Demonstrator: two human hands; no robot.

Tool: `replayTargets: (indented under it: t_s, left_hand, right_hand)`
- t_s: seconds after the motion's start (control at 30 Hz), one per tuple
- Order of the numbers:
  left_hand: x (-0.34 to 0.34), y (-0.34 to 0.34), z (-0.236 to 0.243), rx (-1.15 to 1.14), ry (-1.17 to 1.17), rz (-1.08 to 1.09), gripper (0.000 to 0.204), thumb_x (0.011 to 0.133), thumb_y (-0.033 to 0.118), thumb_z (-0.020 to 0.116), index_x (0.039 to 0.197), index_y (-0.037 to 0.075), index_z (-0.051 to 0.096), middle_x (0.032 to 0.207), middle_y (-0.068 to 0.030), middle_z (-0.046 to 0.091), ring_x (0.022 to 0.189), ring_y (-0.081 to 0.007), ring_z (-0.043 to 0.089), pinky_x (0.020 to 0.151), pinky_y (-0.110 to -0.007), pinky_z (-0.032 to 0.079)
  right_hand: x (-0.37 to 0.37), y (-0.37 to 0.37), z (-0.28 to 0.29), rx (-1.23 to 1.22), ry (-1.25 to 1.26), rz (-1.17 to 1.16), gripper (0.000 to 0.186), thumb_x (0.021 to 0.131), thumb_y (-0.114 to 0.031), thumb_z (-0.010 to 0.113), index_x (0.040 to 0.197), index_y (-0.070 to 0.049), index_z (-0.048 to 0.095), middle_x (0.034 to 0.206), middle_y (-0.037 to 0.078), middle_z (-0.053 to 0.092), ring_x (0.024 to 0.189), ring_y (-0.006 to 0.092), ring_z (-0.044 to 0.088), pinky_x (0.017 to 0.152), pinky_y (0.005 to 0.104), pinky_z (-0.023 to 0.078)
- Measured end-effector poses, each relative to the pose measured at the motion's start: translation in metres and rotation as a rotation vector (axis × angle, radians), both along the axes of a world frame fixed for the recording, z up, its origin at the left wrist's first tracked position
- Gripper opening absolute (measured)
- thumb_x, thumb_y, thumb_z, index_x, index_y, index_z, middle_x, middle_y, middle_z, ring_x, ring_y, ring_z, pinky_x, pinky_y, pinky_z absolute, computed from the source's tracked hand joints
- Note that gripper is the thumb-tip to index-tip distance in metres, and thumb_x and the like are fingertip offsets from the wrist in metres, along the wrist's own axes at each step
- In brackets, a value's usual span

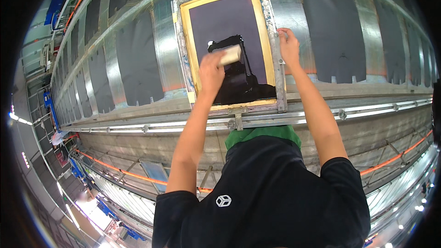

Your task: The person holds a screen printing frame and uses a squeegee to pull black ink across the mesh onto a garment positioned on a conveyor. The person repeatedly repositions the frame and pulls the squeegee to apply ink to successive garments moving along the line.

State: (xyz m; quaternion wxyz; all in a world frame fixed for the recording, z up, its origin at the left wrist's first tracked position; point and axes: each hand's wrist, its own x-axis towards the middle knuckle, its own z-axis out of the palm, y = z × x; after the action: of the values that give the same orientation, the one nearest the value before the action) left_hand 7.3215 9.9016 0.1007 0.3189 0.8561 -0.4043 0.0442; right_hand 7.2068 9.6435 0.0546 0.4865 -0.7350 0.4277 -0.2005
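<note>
A screen printing frame (279,76) with a metal rim and yellow tape along its inner border lies on the long table in front of me. Its dark mesh (220,16) carries wet black ink (245,93), pooled mostly over the near half. My left hand (212,74) is closed around a pale, block-like squeegee (231,55) above the inked mesh, slightly blurred. The squeegee's lower edge is hard to make out. At the frame's right side, my right hand (289,48) has its fingers bent and pinched on the metal rim.
Dark grey fabric pieces (334,27) lie in a row along the shiny table (288,11) on both sides of the frame. A metal rail (183,124) runs along the near edge, with a bracket (238,120) at the frame. Behind me is another long table (126,197).
</note>
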Motion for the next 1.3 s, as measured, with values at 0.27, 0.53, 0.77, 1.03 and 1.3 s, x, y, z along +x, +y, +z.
replayTargets:
  t_s: [0.27, 0.53, 0.77, 1.03, 1.3]
  left_hand:
    - [-0.014, -0.003, 0.003, 0.172, 0.02, -0.068, 0.04, 0.069, -0.01, 0.06, 0.103, 0.008, 0.074, 0.105, -0.0084, 0.074, 0.1, -0.0316, 0.065, 0.091, -0.042, 0.052]
    - [-0.089, 0.071, 0.002, 0.152, 0.045, -0.106, 0.056, 0.066, -0.008, 0.064, 0.118, 0.011, 0.07, 0.122, -0.0066, 0.069, 0.116, -0.0301, 0.06, 0.102, -0.041, 0.048]
    - [-0.054, 0.15, 0.019, 0.032, 0.071, 0.003, 0.056, 0.065, -0.006, 0.068, 0.118, 0.01, 0.07, 0.123, -0.005, 0.069, 0.113, -0.0295, 0.062, 0.1, -0.04, 0.05]
    - [0.08, 0.349, 0.019, 0.149, 0.07, 0.09, 0.057, 0.064, -0.006, 0.071, 0.119, 0.011, 0.071, 0.124, -0.0048, 0.069, 0.114, -0.0298, 0.061, 0.099, -0.041, 0.05]
    - [0.121, 0.429, 0.015, 0.174, 0.112, 0.109, 0.058, 0.067, -0.008, 0.067, 0.122, 0.011, 0.07, 0.127, -0.0046, 0.068, 0.118, -0.0283, 0.06, 0.104, -0.042, 0.047]
  right_hand:
    - [-0.004, -0.004, -0.013, -0.009, -0.033, 0.015, 0.022, 0.101, -0.027, 0.058, 0.11, -0.01, 0.069, 0.064, 0.012, 0.059, 0.059, 0.0213, 0.056, 0.062, 0.0395, 0.046]
    - [0.009, -0.013, -0.002, 0.139, 0.051, 0.034, 0.023, 0.101, -0.029, 0.057, 0.111, -0.012, 0.07, 0.076, 0.013, 0.065, 0.067, 0.0204, 0.058, 0.067, 0.0385, 0.048]
    - [0.06, 0.068, 0.046, -0.081, 0.018, -0.017, 0.023, 0.101, -0.028, 0.058, 0.109, -0.012, 0.072, 0.07, 0.008, 0.062, 0.064, 0.0169, 0.056, 0.064, 0.0352, 0.045]
    - [0.192, 0.296, 0.02, -0.05, -0.119, -0.011, 0.02, 0.101, -0.025, 0.058, 0.107, -0.011, 0.07, 0.065, 0.008, 0.056, 0.061, 0.0182, 0.052, 0.064, 0.0368, 0.044]
    - [0.242, 0.37, 0.025, 0.01, 0.041, 0.023, 0.022, 0.102, -0.028, 0.055, 0.111, -0.012, 0.069, 0.066, 0.009, 0.057, 0.062, 0.0238, 0.057, 0.069, 0.0409, 0.047]
